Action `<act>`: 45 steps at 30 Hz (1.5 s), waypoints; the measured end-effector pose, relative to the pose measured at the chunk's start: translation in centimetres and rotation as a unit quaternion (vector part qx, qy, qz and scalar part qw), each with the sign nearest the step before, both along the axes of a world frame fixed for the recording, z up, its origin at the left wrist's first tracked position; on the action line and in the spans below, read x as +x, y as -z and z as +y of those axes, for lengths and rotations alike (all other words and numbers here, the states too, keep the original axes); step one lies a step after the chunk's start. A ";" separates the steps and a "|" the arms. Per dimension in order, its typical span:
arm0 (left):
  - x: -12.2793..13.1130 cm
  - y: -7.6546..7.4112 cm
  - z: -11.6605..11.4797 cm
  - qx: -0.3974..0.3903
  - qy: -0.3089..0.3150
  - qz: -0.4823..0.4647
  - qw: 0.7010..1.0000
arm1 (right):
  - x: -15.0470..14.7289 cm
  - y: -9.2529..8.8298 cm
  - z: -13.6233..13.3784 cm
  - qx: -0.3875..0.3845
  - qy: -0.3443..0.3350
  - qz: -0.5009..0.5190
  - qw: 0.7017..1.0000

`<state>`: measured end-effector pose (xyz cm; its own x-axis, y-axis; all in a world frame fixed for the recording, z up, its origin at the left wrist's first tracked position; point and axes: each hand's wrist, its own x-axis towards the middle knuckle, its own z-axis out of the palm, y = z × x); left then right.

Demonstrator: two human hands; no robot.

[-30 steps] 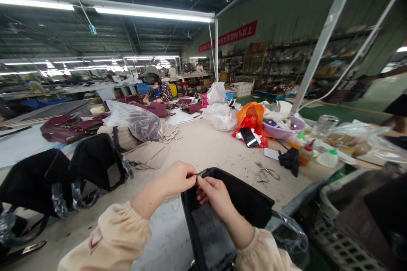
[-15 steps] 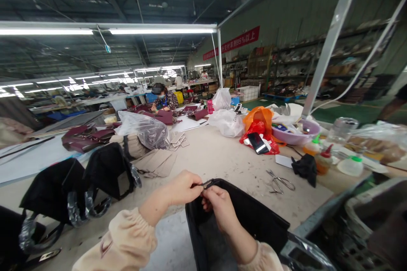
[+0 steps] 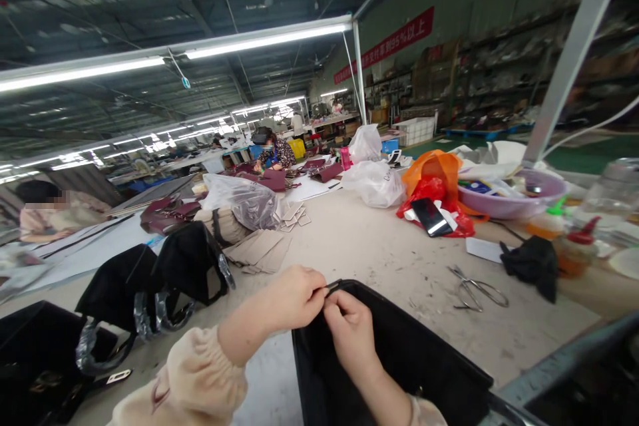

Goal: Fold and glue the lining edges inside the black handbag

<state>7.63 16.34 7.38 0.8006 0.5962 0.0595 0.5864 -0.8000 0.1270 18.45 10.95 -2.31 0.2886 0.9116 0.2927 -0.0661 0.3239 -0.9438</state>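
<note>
A black bag (image 3: 419, 359) stands open on the worktable in front of me. My left hand (image 3: 292, 296) is closed and pinches a small dark metal zipper pull (image 3: 333, 285) at the bag's near-left top corner. My right hand (image 3: 352, 333) is closed too; its fingertips pinch the bag's rim right beside the pull, and its wrist reaches over the bag's opening. Both sleeves are cream-coloured.
Black handbags with plastic-wrapped handles (image 3: 164, 279) stand at left. Tan cut pieces (image 3: 259, 249), scissors (image 3: 474, 289), a black cloth (image 3: 534, 263), a phone on red and orange bags (image 3: 432, 213), a purple basin (image 3: 509, 196) and bottles lie on the table. People work at tables behind.
The view has swung left and tilted up; a person at the far left has come into sight. Both hands keep the same pinch at the bag's corner.
</note>
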 end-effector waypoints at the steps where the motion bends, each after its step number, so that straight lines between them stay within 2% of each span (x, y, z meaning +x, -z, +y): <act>1: 0.1 0.1 0.0 0.000 -0.004 -0.006 1.000 | 0.0 0.0 0.0 -0.005 -0.002 0.009 1.000; 5: 0.4 0.3 -0.1 -0.053 -0.045 -0.048 0.996 | 0.1 -0.1 -0.2 -0.038 -0.025 0.052 0.998; 8: 0.3 0.4 -0.1 -0.094 -0.076 -0.074 0.990 | 0.4 -0.3 -0.5 -0.030 -0.025 0.010 0.999; 11: -0.1 0.4 -0.2 -0.116 -0.097 -0.089 0.984 | 0.9 -0.2 -0.8 0.072 0.028 -0.121 0.990; 14: -0.3 0.5 -0.3 -0.130 -0.101 -0.095 0.982 | 1.7 0.0 -1.0 0.172 0.097 -0.232 0.953; 16: -0.2 0.4 -0.5 -0.125 -0.102 -0.097 0.982 | 2.3 0.1 -0.9 0.200 0.133 -0.285 0.928; 19: 0.1 0.3 -0.6 -0.118 -0.095 -0.093 0.984 | 3.1 0.1 -0.7 0.221 0.133 -0.333 0.907; 28: 0.4 0.3 -0.5 -0.125 -0.082 -0.090 0.985 | 3.9 0.6 -0.4 0.237 0.126 -0.324 0.907; 35: 0.7 0.1 -0.7 -0.109 -0.098 -0.091 0.985 | 4.6 -0.1 -0.5 0.259 0.066 -0.354 0.896; 40: 0.6 0.3 -0.5 -0.117 -0.099 -0.089 0.984 | 4.8 0.3 -0.7 0.270 0.059 -0.361 0.890; 45: 0.5 0.5 -0.4 -0.135 -0.098 -0.096 0.981 | 5.0 0.4 -0.7 0.245 0.072 -0.378 0.890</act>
<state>8.10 15.98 6.87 0.6589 0.7520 0.0165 0.6696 -0.5965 0.4426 23.43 10.24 -2.69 -0.0566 0.5914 0.8044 0.6040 0.6618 -0.4441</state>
